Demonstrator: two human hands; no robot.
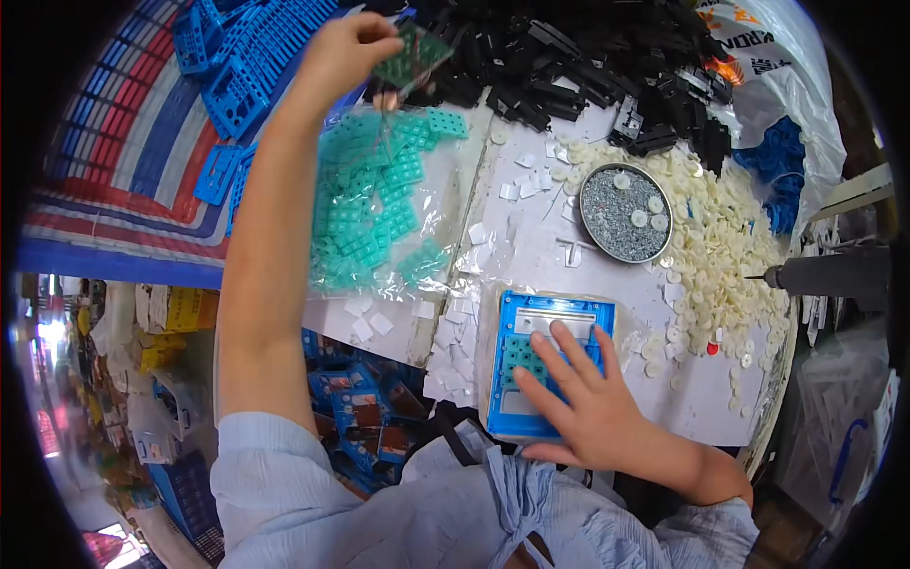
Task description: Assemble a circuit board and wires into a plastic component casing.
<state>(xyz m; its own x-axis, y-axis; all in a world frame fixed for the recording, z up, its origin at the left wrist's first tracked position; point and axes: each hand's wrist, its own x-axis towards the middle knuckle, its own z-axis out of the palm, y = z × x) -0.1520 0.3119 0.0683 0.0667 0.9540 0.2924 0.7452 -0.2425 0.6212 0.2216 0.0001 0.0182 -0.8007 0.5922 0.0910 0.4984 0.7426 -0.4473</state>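
Observation:
My left hand (343, 49) reaches to the far left of the table, its thumb and fingers pinching a small green circuit board (417, 59) with thin wires. My right hand (599, 410) lies with fingers spread over a blue plastic casing (509, 410) in front of me, its fingertips touching the inside. A teal rubber keypad (519, 360) sits within the casing, below a pale window strip, partly covered by my fingers. Under my left wrist lies a clear plastic bag (436, 199) with many teal keypads (370, 223).
Black plastic parts (569, 66) are heaped at the back. A round tin of small screws (618, 223) stands beside a spread of cream discs (711, 256). An electric screwdriver (815, 275) points in from the right. Blue casings (237, 85) pile up far left.

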